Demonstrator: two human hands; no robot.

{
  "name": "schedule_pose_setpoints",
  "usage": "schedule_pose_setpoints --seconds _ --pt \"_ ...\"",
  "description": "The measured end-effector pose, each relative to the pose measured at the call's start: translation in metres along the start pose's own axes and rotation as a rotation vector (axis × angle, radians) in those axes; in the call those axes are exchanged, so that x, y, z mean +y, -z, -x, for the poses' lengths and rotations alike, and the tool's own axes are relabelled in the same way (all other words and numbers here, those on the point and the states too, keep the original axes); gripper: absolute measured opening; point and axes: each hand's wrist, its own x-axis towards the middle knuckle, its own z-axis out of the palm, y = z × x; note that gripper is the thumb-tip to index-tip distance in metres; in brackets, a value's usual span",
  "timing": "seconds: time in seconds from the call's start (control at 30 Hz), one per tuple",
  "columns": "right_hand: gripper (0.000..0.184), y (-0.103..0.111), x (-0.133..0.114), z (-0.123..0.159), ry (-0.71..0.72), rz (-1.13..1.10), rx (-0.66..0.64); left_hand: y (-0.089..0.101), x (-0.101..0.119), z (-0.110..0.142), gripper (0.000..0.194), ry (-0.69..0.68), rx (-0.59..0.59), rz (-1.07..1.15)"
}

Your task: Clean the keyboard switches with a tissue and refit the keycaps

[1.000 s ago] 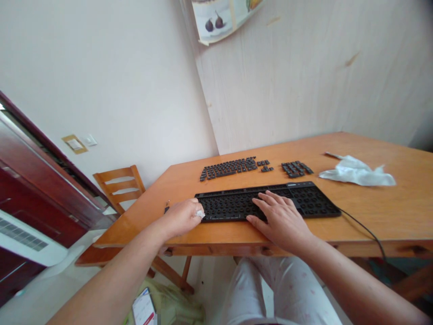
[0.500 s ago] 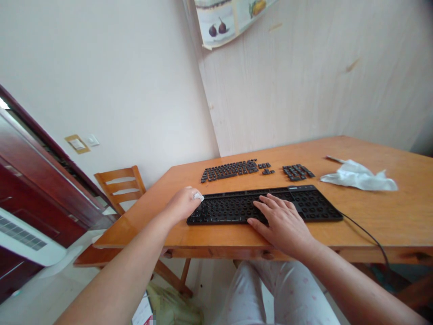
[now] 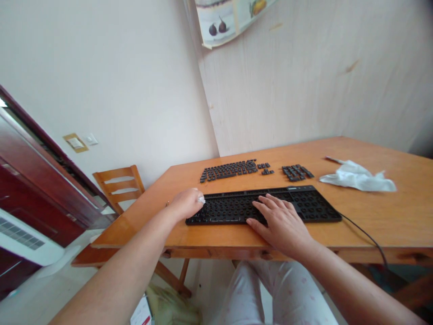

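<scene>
Lying near the far edge of the table (image 3: pixel 389 216), keycaps (image 3: pixel 230 170) are detached, not yet refitted; a tissue wad (image 3: pixel 201 199) is clenched in the left hand (image 3: pixel 186 203), the keyboard (image 3: pixel 233 207) covered by the spread right hand (image 3: pixel 281 220).

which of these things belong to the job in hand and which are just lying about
Job in hand:
keyboard, right hand on it
white wad, in left hand
loose keycaps, probably
white cloth, perhaps

Just about:
chair
picture, on the wall
</scene>
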Motion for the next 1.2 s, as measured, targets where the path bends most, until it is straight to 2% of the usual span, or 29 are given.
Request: schedule_pose_setpoints --seconds 0.3,0.63,0.9,1.2 --pt "0.059 0.002 -0.001 0.0 -0.003 0.004 -0.004 0.004 0.007 0.006 0.016 -0.106 0.006 -0.141" --pt "0.059 0.004 -0.002 0.0 -0.009 -0.003 -0.018 0.002 0.017 0.016 0.017 -0.093 0.038 -0.234" --pt "0.06 0.0 0.002 0.001 0.012 0.002 0.001 0.003 0.019 0.021 0.016 -0.08 0.003 -0.184" --pt "0.062 -0.002 0.006 0.0 0.039 0.051 -0.005 0.006 0.023 0.016 0.019 -0.146 -0.023 -0.256"
